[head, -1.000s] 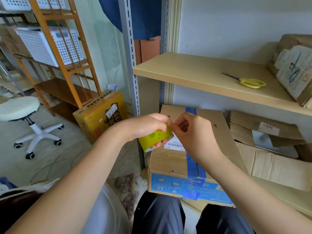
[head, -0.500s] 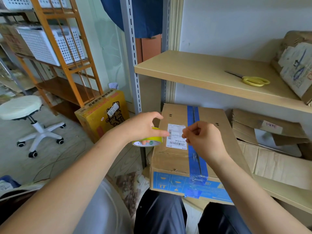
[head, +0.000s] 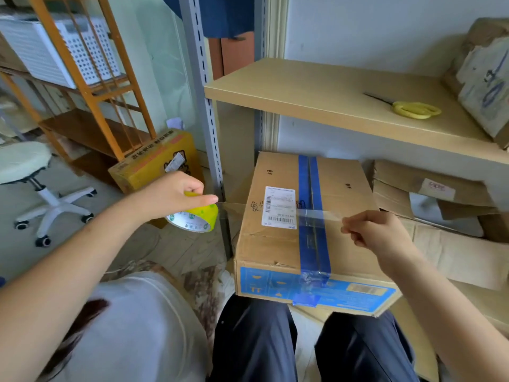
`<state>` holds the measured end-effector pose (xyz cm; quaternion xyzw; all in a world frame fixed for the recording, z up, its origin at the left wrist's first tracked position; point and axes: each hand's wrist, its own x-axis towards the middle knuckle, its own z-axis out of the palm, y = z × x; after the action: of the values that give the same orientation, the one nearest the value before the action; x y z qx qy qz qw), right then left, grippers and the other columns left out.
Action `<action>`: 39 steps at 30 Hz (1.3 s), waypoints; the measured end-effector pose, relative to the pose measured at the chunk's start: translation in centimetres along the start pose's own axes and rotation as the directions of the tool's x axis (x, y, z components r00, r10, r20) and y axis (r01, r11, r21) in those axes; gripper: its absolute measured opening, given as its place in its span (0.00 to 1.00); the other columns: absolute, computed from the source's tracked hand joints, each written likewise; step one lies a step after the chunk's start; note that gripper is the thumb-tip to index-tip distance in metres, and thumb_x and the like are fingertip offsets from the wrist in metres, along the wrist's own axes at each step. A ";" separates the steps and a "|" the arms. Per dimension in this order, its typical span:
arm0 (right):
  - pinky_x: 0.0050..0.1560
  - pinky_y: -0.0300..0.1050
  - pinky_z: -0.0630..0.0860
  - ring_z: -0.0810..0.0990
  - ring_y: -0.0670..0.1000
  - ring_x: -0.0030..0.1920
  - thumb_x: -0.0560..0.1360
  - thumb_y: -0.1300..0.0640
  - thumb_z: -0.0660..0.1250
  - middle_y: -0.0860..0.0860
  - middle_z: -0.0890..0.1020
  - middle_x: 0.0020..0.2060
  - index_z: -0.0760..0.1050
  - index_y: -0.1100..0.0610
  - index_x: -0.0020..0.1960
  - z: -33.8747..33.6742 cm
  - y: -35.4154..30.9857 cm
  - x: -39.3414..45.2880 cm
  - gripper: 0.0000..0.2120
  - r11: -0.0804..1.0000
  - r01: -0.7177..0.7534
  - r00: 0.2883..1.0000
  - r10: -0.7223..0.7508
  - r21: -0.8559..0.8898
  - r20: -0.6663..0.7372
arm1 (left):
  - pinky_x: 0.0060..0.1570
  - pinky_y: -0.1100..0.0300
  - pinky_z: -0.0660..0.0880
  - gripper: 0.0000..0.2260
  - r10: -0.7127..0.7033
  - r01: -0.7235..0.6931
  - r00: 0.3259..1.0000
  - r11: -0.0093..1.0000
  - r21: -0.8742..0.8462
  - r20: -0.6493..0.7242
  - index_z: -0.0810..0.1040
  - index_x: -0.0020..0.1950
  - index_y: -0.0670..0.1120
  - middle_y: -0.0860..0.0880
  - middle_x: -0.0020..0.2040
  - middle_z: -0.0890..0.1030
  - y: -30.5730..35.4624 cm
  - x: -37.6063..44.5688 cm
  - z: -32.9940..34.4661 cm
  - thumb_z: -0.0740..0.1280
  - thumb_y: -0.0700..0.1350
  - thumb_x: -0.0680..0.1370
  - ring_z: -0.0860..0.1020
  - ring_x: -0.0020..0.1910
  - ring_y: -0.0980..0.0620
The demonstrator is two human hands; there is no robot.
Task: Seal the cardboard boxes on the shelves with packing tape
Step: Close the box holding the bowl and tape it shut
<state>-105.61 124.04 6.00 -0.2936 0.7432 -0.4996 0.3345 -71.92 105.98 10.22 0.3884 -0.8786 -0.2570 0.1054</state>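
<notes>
A brown cardboard box (head: pixel 341 244) with a blue tape line down its top and a white shipping label sits on the lower shelf in front of me. My left hand (head: pixel 173 194) grips a yellow-green roll of packing tape (head: pixel 197 219) just left of the box. My right hand (head: pixel 374 230) pinches the free end of a clear tape strip (head: pixel 316 215). The strip stretches across the box top between my two hands, over the label's lower part.
Yellow scissors (head: pixel 413 109) lie on the upper shelf (head: pixel 316 97). Flattened cardboard (head: pixel 451 244) is stacked to the right on the lower shelf, and a worn box (head: pixel 487 86) stands top right. A yellow box (head: pixel 154 164), a white stool (head: pixel 24 161) and an orange rack (head: pixel 91 86) are to the left.
My hands have moved apart, the left with the roll going left and the right going right, and a clear strip of tape has been drawn out across the box top.
</notes>
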 end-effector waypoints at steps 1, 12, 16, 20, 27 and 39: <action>0.36 0.41 0.73 0.73 0.49 0.31 0.75 0.66 0.70 0.58 0.83 0.36 0.80 0.63 0.38 -0.1 0.5 0.2 0.06 1.000 -0.007 1.000 0.007 -0.020 -0.006 | 0.35 0.58 0.56 0.24 -0.005 0.006 0.999 1.000 -0.030 0.038 0.61 0.32 0.44 0.47 0.32 0.58 -0.2 0.0 0.2 0.68 0.57 0.77 0.60 0.28 0.56; 0.33 0.42 0.67 0.68 0.51 0.30 0.74 0.68 0.69 0.56 0.77 0.30 0.80 0.67 0.42 -8.6 4.4 2.6 0.03 0.975 -0.205 0.966 0.188 -0.081 -0.175 | 0.34 0.55 0.56 0.34 -0.102 0.092 0.994 0.975 0.203 0.040 0.56 0.31 0.48 0.49 0.29 0.55 -5.5 1.6 4.0 0.60 0.78 0.66 0.58 0.26 0.53; 0.36 0.40 0.68 0.69 0.49 0.32 0.75 0.68 0.69 0.57 0.78 0.34 0.78 0.66 0.41 -10.6 4.1 2.7 0.04 0.980 -0.200 0.960 0.198 0.007 -0.198 | 0.34 0.54 0.55 0.33 -0.072 0.063 0.997 0.980 0.186 0.038 0.56 0.31 0.49 0.48 0.29 0.55 -4.6 2.4 5.5 0.61 0.77 0.68 0.58 0.27 0.51; 0.36 0.41 0.69 0.70 0.50 0.32 0.75 0.67 0.70 0.59 0.80 0.38 0.78 0.67 0.44 -11.5 4.3 3.2 0.02 0.971 -0.237 0.951 0.225 -0.032 -0.212 | 0.33 0.54 0.54 0.33 -0.077 0.064 0.996 0.973 0.222 0.049 0.55 0.31 0.48 0.48 0.29 0.55 -3.9 2.6 6.2 0.59 0.77 0.68 0.57 0.27 0.51; 0.32 0.41 0.68 0.69 0.50 0.29 0.75 0.65 0.70 0.55 0.80 0.30 0.79 0.68 0.44 -10.5 8.0 3.7 0.05 0.934 -0.348 0.929 0.333 -0.074 -0.164 | 0.33 0.56 0.54 0.32 -0.131 0.122 0.991 0.974 0.193 0.035 0.57 0.31 0.48 0.48 0.29 0.55 -4.4 2.8 8.0 0.61 0.76 0.66 0.58 0.26 0.52; 0.29 0.42 0.73 0.73 0.50 0.26 0.82 0.65 0.58 0.55 0.77 0.28 0.72 0.64 0.42 -8.3 9.1 4.1 0.10 0.800 -0.590 0.796 0.599 -0.108 0.091 | 0.34 0.58 0.63 0.21 -0.251 0.258 0.966 0.945 -0.201 0.059 0.79 0.39 0.37 0.45 0.36 0.76 -3.8 3.2 13.7 0.66 0.54 0.80 0.73 0.35 0.51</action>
<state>-115.58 128.45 -1.09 -0.0873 0.7940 -0.3229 0.5075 -77.02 106.52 -3.42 0.4811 -0.7913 -0.3646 0.0968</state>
